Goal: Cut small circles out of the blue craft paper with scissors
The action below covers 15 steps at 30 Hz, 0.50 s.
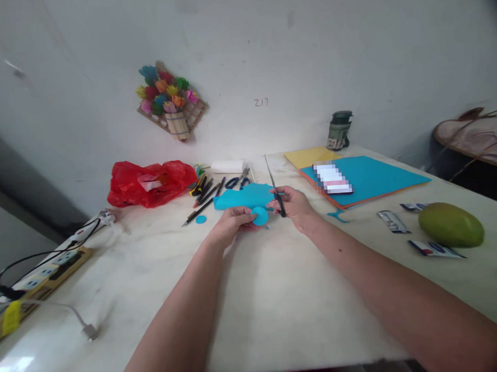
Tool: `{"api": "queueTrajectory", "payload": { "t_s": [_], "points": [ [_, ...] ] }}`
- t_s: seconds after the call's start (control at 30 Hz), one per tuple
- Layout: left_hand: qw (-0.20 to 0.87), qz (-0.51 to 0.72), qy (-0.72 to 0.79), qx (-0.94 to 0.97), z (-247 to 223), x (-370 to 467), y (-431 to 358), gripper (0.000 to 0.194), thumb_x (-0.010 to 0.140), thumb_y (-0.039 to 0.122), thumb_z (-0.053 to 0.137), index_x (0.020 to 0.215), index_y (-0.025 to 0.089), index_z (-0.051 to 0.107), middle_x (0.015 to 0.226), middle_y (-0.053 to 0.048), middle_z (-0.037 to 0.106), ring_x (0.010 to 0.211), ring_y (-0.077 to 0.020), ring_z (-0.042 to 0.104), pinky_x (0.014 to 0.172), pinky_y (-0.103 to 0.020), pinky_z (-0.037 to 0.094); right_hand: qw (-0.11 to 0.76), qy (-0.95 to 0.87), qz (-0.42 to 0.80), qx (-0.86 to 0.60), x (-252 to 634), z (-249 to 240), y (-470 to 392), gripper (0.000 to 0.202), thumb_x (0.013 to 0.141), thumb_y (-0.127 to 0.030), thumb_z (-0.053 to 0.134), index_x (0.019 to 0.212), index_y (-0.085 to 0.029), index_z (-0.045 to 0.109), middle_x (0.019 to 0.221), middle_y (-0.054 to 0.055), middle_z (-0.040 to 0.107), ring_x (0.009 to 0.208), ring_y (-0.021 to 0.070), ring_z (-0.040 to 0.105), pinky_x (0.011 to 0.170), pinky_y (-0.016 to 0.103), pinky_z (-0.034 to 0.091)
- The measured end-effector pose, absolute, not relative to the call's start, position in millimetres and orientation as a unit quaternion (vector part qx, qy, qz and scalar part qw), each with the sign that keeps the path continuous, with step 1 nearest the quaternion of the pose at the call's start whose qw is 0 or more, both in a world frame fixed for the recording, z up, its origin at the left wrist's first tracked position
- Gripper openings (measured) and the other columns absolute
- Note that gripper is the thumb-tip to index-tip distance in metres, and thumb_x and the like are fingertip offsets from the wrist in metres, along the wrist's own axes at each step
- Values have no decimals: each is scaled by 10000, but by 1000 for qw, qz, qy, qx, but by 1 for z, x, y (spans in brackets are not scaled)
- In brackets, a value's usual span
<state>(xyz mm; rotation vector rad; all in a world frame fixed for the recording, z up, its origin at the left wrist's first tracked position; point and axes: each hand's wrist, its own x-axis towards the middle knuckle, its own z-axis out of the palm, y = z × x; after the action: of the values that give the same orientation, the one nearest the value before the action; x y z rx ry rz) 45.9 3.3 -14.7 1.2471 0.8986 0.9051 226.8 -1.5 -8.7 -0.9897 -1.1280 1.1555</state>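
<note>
Between the thumb and fingers of my left hand (pixel 235 223) is a small blue paper circle (pixel 259 216). My right hand (pixel 294 205) is closed around the dark handles of a pair of scissors (pixel 280 201), whose long blade points up and away from me. Just beyond both hands lies a larger blue paper piece (pixel 243 196) with an uneven edge. Another blue paper disc (pixel 200 219) rests on the table to the left. A curved blue scrap (pixel 338 216) lies right of my right hand.
Pens (pixel 203 211) and blue-handled pliers (pixel 232 182) lie behind the hands. A red plastic bag (pixel 147 184) and a power strip (pixel 47 271) are on the left. On the right are blue sheets (pixel 383 178), a phone (pixel 333 178), a green bottle (pixel 339 130) and a green mango (pixel 451 225).
</note>
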Motion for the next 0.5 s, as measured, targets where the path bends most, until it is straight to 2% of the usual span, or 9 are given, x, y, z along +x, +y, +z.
{"api": "queueTrajectory", "payload": {
  "t_s": [0.13,0.27,0.4,0.5],
  "points": [
    [626,402,392,541,-14,45,4,283,571,319,751,681,120,583,628,-38,637,563,-150,612,641,-300,488,559,-496,511,-425,235,-8,1,390,511,-214,720,874,-173,585,544,-39,597,436,86,511,461,220,395],
    [623,405,394,541,-13,45,4,279,557,314,751,665,127,574,622,-35,635,544,-149,607,615,-290,484,508,-529,521,-438,241,-9,3,341,544,-287,745,823,-150,605,511,-14,590,417,93,503,430,228,396],
    [620,405,398,541,-13,46,5,257,559,295,743,664,130,576,614,-36,629,533,-152,602,600,-288,478,497,-557,503,-435,240,-11,4,403,531,-340,768,850,-153,607,527,-21,596,396,81,478,425,231,386],
    [618,403,403,542,-15,47,5,241,559,278,738,665,126,583,604,-39,626,520,-149,595,594,-287,473,493,-557,509,-433,237,-13,3,456,517,-337,771,902,-164,597,554,-29,599,441,97,517,432,224,373]
  ]
}}
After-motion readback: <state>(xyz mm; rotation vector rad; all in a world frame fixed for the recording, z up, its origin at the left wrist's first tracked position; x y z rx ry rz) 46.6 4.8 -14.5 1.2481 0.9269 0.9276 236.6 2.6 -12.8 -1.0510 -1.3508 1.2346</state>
